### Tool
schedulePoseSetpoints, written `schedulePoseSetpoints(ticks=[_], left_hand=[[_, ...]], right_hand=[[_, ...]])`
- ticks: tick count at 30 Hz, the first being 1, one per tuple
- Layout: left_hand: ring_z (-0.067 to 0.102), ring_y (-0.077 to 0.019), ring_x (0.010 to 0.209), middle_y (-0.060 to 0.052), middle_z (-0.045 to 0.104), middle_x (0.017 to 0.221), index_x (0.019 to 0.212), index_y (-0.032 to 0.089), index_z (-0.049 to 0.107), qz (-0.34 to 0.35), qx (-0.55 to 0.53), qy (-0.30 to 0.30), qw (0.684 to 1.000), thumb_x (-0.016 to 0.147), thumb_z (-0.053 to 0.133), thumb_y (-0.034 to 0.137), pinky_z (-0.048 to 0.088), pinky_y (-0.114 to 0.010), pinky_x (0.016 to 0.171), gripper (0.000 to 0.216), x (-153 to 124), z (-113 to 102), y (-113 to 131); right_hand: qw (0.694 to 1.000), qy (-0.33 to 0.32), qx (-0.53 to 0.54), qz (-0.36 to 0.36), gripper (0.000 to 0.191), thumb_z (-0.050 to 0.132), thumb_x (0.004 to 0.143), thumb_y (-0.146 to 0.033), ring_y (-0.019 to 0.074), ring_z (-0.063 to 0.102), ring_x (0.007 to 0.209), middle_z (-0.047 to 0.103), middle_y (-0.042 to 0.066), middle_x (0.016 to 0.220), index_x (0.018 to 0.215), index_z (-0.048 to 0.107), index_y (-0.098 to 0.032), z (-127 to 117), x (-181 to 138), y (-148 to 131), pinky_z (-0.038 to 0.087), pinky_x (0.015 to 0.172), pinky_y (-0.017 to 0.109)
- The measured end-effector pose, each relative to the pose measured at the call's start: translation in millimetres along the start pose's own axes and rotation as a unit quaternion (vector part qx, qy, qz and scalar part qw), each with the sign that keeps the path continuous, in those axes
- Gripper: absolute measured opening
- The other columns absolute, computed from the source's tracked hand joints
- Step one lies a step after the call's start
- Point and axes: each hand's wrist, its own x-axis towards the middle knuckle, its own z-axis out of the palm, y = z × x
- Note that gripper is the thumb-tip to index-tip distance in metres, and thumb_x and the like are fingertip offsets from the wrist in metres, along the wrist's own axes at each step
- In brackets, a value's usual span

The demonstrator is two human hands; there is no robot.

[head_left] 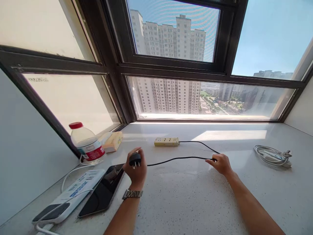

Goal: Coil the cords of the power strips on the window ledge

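My left hand, with a metal watch on its wrist, is closed around a black power plug whose metal prongs point toward me. From it a black cord runs right to my right hand. There my fingers pinch the cord at its bend. Past that bend the cord goes back left to a pale yellow power strip, which lies on the white speckled sill near the window.
Left of my left hand lie a black tablet and a long white device with a white cable. Behind them are a red-capped plastic bottle and a yellow packet. A coiled white cable rests at the right, below the window frame.
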Motion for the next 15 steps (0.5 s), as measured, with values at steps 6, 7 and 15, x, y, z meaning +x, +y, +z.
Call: schedulePoseSetpoints(ticks=[6,7,15], left_hand=[[0.056,-0.0087,0.052,-0.001,0.063,0.065,0.095,0.015,0.064,0.165,-0.164,-0.303,0.924,0.088,0.057,0.031,0.043,-0.018,0.053,0.019,-37,9,46],[0.058,-0.0089,0.055,-0.001,0.063,0.065,0.095,0.015,0.064,0.172,-0.19,-0.339,0.905,0.088,0.057,0.03,0.043,-0.017,0.054,0.018,-42,9,52],[0.055,-0.0112,0.057,-0.001,0.059,0.065,0.1,0.015,0.063,0.212,-0.244,-0.415,0.851,0.092,0.052,0.037,0.041,-0.022,0.056,0.025,-56,5,76]], right_hand=[[0.982,0.012,0.014,-0.187,0.068,0.029,0.094,-0.06,0.0064,0.021,0.039,0.032,-0.002,0.04,0.043,0.038,-0.016,6,-9,-45,0.01,0.047,0.026],[0.978,0.01,0.023,-0.208,0.068,0.025,0.095,-0.059,0.0067,0.019,0.039,0.029,-0.002,0.041,0.043,0.037,-0.016,6,-12,-52,0.01,0.047,0.026],[0.972,-0.012,0.136,-0.189,0.063,0.028,0.096,-0.057,0.0079,0.032,0.044,0.043,0.0,0.051,0.056,0.054,-0.016,-3,-23,-76,0.019,0.047,0.024]])
